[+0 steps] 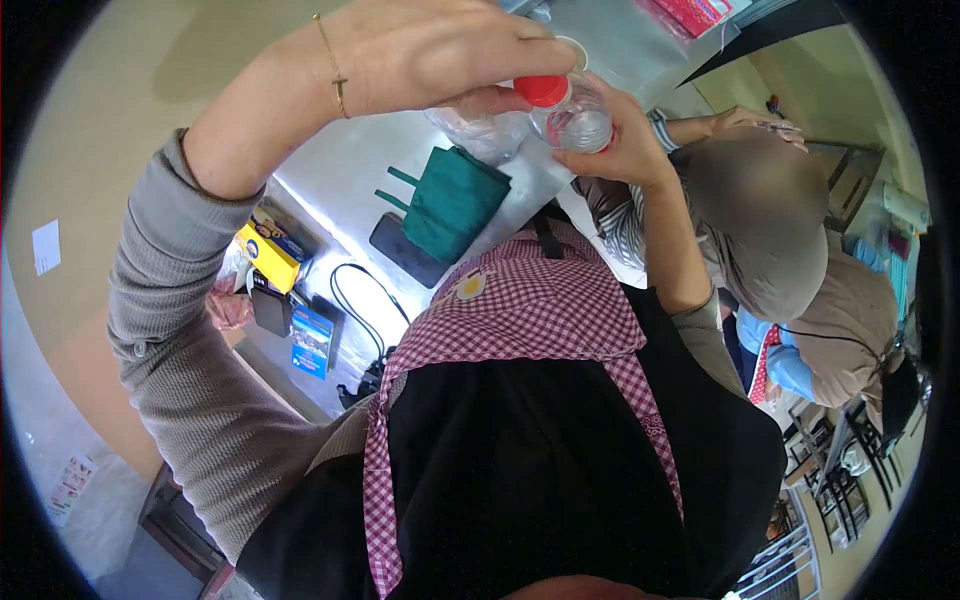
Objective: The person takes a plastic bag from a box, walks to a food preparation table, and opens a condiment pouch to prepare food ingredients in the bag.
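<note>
At the top of the view my left hand point(440, 62), with a thin bracelet at its wrist, is closed with thumb and fingers around a red cap point(543, 91). My right hand point(628, 138) is wrapped round a clear plastic bottle point(582, 122) with ridged sides, right beside the cap. Whether the cap sits on the bottle's mouth I cannot tell. A pale round rim point(574, 50) shows behind my left fingertips. Under my left hand lies a clear plastic bag point(485, 135) with pale contents. Nearer my body a folded green cloth bag point(458, 203) rests beside a dark phone point(405, 250).
On the left of the metal table point(335, 150) are a yellow box point(270, 255), a blue packet point(312, 342) and a black cable point(350, 290). A pink packet point(690, 15) lies at the far edge. Two people point(775, 255) are close on my right; stacked chairs point(840, 480) stand behind.
</note>
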A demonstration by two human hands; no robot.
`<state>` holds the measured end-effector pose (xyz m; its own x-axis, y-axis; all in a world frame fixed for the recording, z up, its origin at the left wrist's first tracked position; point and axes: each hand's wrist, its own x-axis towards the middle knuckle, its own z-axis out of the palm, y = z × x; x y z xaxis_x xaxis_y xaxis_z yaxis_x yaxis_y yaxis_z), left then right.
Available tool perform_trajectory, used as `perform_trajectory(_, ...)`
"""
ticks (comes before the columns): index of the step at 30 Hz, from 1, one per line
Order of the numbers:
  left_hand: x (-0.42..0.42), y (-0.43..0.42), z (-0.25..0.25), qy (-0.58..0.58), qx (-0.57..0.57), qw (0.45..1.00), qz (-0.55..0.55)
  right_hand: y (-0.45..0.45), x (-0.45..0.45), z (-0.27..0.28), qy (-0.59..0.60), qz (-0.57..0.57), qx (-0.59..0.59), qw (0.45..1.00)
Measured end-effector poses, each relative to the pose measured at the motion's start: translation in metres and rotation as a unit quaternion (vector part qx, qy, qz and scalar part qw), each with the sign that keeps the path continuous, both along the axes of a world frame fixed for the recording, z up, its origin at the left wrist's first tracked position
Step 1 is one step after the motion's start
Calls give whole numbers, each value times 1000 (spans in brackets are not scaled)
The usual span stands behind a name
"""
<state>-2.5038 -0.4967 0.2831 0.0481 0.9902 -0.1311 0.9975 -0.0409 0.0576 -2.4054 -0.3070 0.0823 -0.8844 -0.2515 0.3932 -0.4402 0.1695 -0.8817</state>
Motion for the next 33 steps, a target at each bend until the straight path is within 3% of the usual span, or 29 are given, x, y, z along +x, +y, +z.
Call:
perform_trajectory(4, 12, -1, 9, -5, -27, 1000, 10, 0, 2, 10, 21, -9, 30, 999)
perform_trajectory(6, 17, -8, -4, -9, 79, 997, 1, -3, 4, 10, 20, -8, 24, 999)
perform_trajectory(10, 21, -17, -7, -75, 104, 992, 5, -11, 9, 10, 11, 0, 15, 1000)
perform_trajectory(13, 26, -22, -7, -91, 43, 991, 90, -19, 15, 14, -34, 15, 9, 999)
perform_trajectory(15, 28, -22, -15, -152, 68, 969, 182, -26, 19, 16, -46, 1, 1, 999)
perform_trajectory(20, 16, -22, -43, -167, 104, 935, 296, -39, 17, 10, -63, -56, -27, 996)
perform_trajectory(22, 6, -20, -51, -177, 127, 914, 343, -39, 15, 14, -69, -114, 15, 991)
perform_trajectory(24, -7, -18, -53, -205, 12, 882, 423, -36, 11, 12, -65, -134, 40, 988)
perform_trajectory(28, -20, -14, -75, -203, 52, 881, 425, -29, 8, 11, -30, -202, 99, 974)
perform_trajectory(33, -28, 3, -77, -343, 11, 798, 496, -29, 0, 2, 13, -279, 161, 947)
